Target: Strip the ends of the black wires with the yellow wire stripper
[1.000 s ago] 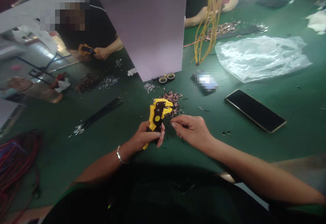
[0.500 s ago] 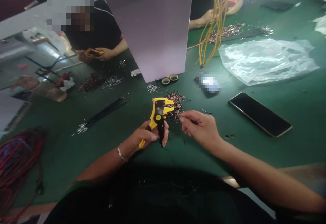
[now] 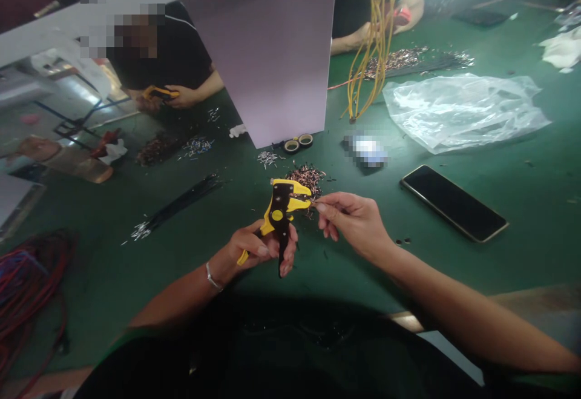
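Note:
My left hand (image 3: 254, 247) is shut around the handles of a yellow and black self-adjusting wire stripper (image 3: 281, 208), with its jaws pointing right. My right hand (image 3: 351, 220) pinches a short thin wire (image 3: 314, 204) between thumb and fingertips. The wire's tip reaches the stripper's jaws, though the exact contact is too small to tell. Just behind the jaws lies a heap of wire scraps or crimped terminals (image 3: 307, 177) on the green bench mat (image 3: 454, 266).
A smartphone (image 3: 454, 203), a clear plastic bag (image 3: 463, 113), tape rolls (image 3: 298, 143), and a blurred object (image 3: 365, 151) lie ahead. Black wire bundles (image 3: 177, 204) and tangled red cables (image 3: 27, 290) are left. A mauve upright panel (image 3: 263, 48) stands between co-workers (image 3: 158, 54).
My right hand has moved left, bringing the wire's tip from beside the stripper to its jaws. The stripper has turned slightly in my left hand.

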Demonstrator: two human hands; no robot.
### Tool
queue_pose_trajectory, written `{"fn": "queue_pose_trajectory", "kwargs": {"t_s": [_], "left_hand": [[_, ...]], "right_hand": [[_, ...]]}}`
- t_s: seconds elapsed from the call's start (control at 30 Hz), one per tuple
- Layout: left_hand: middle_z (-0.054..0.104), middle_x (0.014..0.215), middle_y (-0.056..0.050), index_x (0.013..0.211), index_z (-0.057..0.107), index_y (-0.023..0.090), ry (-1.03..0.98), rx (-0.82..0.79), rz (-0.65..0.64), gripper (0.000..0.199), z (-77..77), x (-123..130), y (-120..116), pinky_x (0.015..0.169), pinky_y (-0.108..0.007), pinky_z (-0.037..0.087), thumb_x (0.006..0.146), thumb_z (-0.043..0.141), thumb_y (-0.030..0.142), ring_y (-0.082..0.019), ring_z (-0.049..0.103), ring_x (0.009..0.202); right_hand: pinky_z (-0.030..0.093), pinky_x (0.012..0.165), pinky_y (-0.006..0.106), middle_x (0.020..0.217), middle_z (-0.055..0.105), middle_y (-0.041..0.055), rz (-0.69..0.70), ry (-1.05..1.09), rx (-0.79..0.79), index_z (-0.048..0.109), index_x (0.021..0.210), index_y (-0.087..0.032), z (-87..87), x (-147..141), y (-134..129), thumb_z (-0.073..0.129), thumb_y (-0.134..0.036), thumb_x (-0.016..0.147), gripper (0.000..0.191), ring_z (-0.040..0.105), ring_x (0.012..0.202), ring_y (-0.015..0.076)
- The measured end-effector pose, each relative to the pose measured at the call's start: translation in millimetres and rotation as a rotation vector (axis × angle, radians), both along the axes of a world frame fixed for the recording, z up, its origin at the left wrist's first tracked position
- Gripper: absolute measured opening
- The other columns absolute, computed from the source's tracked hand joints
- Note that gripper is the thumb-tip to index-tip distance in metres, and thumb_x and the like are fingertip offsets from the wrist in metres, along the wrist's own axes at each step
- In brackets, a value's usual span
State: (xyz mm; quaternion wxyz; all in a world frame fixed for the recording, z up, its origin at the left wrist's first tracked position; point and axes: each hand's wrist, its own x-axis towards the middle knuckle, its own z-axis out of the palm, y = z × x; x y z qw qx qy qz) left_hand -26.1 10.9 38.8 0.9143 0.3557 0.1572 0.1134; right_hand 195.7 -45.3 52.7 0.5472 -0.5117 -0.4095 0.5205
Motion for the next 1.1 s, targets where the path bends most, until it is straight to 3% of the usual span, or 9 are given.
{"fn": "queue_pose_trajectory", "kwargs": {"t_s": [0.57, 1.1], "left_hand": [[0.064, 0.075, -0.008, 0.096, 0.069, 0.009, 0.025, 0.072, 0.0, 0.041, 4.0, 1.7, -5.2, 0.059, -0.038, 0.052, 0.057, 0.073, 0.021, -0.022, 0.063, 0.061], [0.063, 0.068, -0.005, 0.089, 0.069, 0.009, 0.054, 0.095, 0.109, 0.022, 8.9, 3.0, -14.0, 0.052, -0.031, 0.053, 0.07, 0.074, 0.02, -0.016, 0.06, 0.053]], "right_hand": [[0.04, 0.037, 0.023, 0.051, 0.062, -0.0023, 0.052, -0.027, 0.002, 0.071, 0.077, -0.018, 0.1, -0.8, -1.8, 0.069, -0.035, 0.077, 0.017, 0.05, 0.036, 0.0073], [0.041, 0.037, 0.022, 0.052, 0.063, -0.0022, 0.046, -0.025, 0.0, 0.072, 0.078, -0.017, -2.7, 0.1, 0.2, 0.07, -0.036, 0.078, 0.019, 0.05, 0.037, 0.0072]]}}
